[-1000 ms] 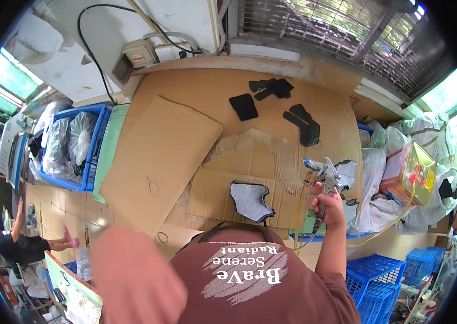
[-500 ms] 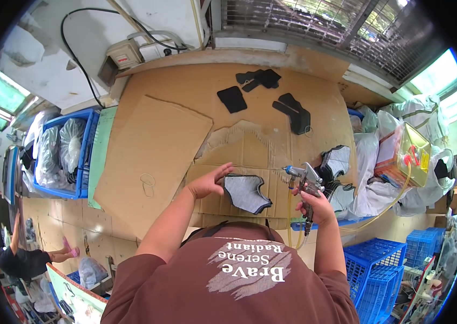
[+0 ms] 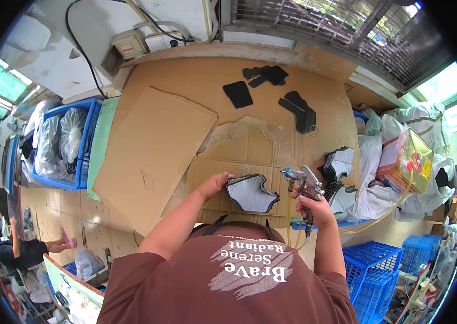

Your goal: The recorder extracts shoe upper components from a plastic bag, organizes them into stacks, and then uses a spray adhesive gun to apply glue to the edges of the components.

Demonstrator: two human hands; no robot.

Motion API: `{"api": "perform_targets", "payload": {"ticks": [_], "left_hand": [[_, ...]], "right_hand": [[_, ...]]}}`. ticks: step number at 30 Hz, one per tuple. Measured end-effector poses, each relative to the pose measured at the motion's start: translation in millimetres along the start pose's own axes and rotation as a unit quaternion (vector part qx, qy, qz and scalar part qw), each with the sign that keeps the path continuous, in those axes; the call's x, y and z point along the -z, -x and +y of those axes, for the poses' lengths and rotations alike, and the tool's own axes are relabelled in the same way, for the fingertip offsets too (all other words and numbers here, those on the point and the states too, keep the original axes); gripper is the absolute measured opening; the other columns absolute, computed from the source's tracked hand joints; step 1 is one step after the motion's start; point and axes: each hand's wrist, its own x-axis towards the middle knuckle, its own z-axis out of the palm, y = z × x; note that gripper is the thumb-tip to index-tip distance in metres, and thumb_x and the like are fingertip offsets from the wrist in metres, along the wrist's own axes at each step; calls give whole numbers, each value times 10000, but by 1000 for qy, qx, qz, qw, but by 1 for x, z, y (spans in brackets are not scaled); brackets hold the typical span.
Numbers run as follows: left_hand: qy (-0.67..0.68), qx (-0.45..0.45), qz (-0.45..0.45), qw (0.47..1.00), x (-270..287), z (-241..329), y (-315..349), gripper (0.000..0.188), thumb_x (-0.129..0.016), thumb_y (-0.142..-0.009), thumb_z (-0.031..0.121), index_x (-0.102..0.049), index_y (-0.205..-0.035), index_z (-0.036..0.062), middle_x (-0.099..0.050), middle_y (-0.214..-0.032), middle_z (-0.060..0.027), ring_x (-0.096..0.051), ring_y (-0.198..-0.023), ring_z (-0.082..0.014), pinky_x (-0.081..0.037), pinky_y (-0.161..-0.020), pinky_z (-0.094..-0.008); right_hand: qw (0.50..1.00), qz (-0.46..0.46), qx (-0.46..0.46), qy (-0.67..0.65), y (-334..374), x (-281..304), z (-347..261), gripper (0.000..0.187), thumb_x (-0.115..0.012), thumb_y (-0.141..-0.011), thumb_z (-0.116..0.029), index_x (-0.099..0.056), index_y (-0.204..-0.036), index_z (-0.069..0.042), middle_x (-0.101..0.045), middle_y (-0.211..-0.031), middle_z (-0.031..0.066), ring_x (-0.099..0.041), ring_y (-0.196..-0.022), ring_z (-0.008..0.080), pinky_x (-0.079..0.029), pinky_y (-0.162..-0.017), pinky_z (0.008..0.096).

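My right hand [image 3: 315, 208] grips a metal spray gun [image 3: 303, 181] with a yellowish hose hanging below it, nozzle pointing left. My left hand [image 3: 213, 186] rests on the left edge of a flat grey piece with a black rim [image 3: 250, 193], which lies on the cardboard-covered table [image 3: 196, 108] just in front of me. The gun's nozzle is a short way right of that piece.
Several black cut pieces [image 3: 263, 75] lie at the far side of the table. A stack of grey-and-black pieces [image 3: 339, 164] sits at the right edge beside white sacks. A yellow tin [image 3: 409, 162], blue crates [image 3: 377, 270], a blue bin of bagged goods [image 3: 58, 143]. Another person sits at far left [image 3: 20, 251].
My left arm came up from the lower left and its hand settled on the grey piece's edge. The spray gun stayed about where it was to the right of the piece.
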Motion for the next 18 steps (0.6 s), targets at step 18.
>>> {"api": "perform_targets", "payload": {"ticks": [18], "left_hand": [[-87,-133,126,979,-10,66,49,451,-743,-659,129,-589,-1080,79,-531,-1086,-42,-487,-988,-158,-390,-832,-270]], "right_hand": [[975,-142,65,158,22,-31,-24,327,-543,-745,-21,-514,-1071,-5,-596,-928,60,-533,-732,94,-434,-614,222]]}}
